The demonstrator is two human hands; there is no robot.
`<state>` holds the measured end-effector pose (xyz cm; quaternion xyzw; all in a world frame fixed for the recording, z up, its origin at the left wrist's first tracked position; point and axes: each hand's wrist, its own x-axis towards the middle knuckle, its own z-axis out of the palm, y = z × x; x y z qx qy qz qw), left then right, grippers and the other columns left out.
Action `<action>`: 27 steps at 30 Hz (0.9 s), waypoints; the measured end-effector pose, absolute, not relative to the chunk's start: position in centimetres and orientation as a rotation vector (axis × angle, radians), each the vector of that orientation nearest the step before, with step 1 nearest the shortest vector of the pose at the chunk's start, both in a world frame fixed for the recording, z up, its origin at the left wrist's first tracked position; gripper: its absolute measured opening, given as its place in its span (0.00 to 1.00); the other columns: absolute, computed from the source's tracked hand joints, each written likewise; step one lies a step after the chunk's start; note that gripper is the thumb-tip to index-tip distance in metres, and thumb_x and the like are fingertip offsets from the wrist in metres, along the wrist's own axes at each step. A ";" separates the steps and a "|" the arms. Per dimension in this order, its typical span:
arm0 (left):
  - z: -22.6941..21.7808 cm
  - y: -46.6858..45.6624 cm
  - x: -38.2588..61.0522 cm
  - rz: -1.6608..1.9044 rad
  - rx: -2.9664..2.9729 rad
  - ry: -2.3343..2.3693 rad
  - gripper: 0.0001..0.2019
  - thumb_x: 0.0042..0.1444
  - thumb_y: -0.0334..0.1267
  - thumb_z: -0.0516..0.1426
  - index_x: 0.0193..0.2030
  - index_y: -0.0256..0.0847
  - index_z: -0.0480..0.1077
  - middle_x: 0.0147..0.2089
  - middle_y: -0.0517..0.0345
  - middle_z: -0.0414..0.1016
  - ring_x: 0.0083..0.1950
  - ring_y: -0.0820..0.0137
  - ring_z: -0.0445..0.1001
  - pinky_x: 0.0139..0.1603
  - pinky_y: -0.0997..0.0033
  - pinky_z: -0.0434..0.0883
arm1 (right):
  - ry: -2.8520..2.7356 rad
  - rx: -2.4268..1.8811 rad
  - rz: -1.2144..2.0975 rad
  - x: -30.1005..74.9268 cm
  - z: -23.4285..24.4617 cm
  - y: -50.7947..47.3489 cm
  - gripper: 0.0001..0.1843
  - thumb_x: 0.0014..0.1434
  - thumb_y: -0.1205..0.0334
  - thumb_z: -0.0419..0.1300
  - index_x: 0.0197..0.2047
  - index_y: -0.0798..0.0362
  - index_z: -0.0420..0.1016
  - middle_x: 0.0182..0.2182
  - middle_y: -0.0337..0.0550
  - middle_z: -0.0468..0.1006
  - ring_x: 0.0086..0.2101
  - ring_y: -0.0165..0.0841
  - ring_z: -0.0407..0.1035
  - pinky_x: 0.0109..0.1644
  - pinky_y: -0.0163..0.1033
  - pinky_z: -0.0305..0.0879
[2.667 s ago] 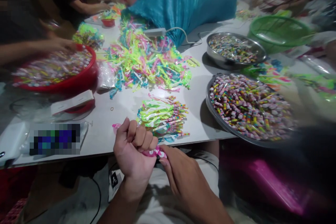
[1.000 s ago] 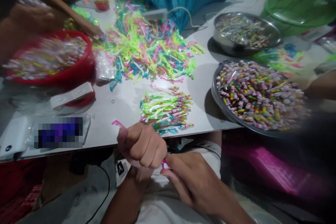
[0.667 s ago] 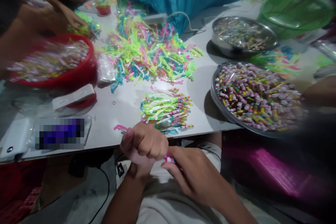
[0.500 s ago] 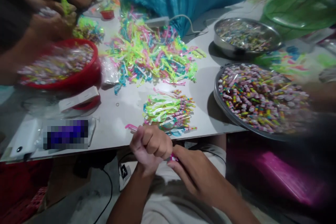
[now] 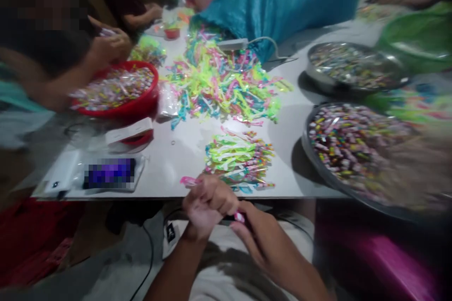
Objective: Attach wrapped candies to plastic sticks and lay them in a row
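My left hand [image 5: 212, 200] is closed around a pink plastic piece [image 5: 189, 181], whose end pokes out past the thumb side, just over the table edge. Against it, my right hand [image 5: 259, 225] has thumb and forefinger closed on a small pink and white piece [image 5: 239, 217]. Whether the two pieces are joined is hidden inside my fists. Just beyond my hands lies a neat bundle of yellow-green, white and blue plastic pieces with candy tubes [image 5: 235, 157] at their right ends. Farther back spreads a loose heap of colourful plastic pieces [image 5: 226, 82].
Metal bowls of wrapped candy [image 5: 353, 141] stand at right, beside a green basket [image 5: 416, 37]. At left are a red bowl [image 5: 155, 87], a phone [image 5: 109, 173] and a co-worker's hands [image 5: 109, 47]. A blue sack [image 5: 282, 4] lies behind the heap.
The view has swung left and up, so the table's contents appear farther right and lower. My hands stay together with the pink piece. The co-worker's yellow-green item at left no longer shows.
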<state>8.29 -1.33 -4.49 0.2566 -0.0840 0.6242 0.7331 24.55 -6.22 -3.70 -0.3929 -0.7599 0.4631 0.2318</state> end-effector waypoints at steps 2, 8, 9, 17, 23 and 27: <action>-4.4 -1.5 7.2 1.461 0.631 0.047 0.20 0.66 0.45 0.48 0.23 0.42 0.51 0.16 0.66 0.44 0.19 0.75 0.53 0.28 0.74 0.64 | -2.113 -1.104 1.196 24.7 -3.6 -5.7 0.11 0.78 0.60 0.54 0.60 0.47 0.64 0.47 0.41 0.77 0.43 0.34 0.72 0.47 0.37 0.66; -4.6 1.4 0.4 1.594 0.785 0.819 0.21 0.61 0.60 0.55 0.44 0.44 0.72 0.46 0.52 0.75 0.51 0.63 0.75 0.52 0.64 0.75 | -2.343 -1.160 0.411 28.1 -3.5 -0.3 0.12 0.76 0.65 0.56 0.60 0.53 0.67 0.51 0.52 0.74 0.51 0.44 0.66 0.54 0.49 0.67; -4.9 2.5 -0.9 1.574 0.852 0.985 0.19 0.63 0.57 0.55 0.44 0.43 0.72 0.47 0.52 0.75 0.52 0.64 0.75 0.51 0.66 0.75 | -2.359 -1.170 0.350 28.7 -3.5 1.0 0.14 0.76 0.66 0.56 0.62 0.53 0.67 0.53 0.52 0.74 0.53 0.45 0.64 0.57 0.51 0.67; -7.5 13.7 -5.8 0.920 1.717 1.800 0.15 0.66 0.49 0.54 0.45 0.41 0.74 0.50 0.54 0.77 0.49 0.68 0.73 0.51 0.69 0.69 | -2.336 -1.171 0.171 28.9 -5.9 7.7 0.13 0.75 0.64 0.58 0.60 0.52 0.73 0.60 0.54 0.68 0.60 0.46 0.59 0.64 0.55 0.66; -9.2 20.4 -3.5 0.687 1.929 1.912 0.15 0.66 0.44 0.53 0.51 0.39 0.74 0.53 0.46 0.77 0.58 0.61 0.74 0.61 0.63 0.70 | -2.271 -1.184 0.080 29.0 -7.2 7.3 0.19 0.74 0.61 0.60 0.66 0.49 0.69 0.61 0.56 0.66 0.61 0.49 0.60 0.63 0.57 0.68; -10.7 23.5 -2.2 0.587 1.933 2.057 0.14 0.64 0.43 0.56 0.48 0.35 0.74 0.58 0.37 0.74 0.63 0.55 0.71 0.65 0.60 0.69 | -2.188 -1.308 -0.054 34.4 -6.2 6.7 0.17 0.73 0.61 0.60 0.63 0.47 0.72 0.60 0.54 0.68 0.60 0.50 0.63 0.63 0.59 0.64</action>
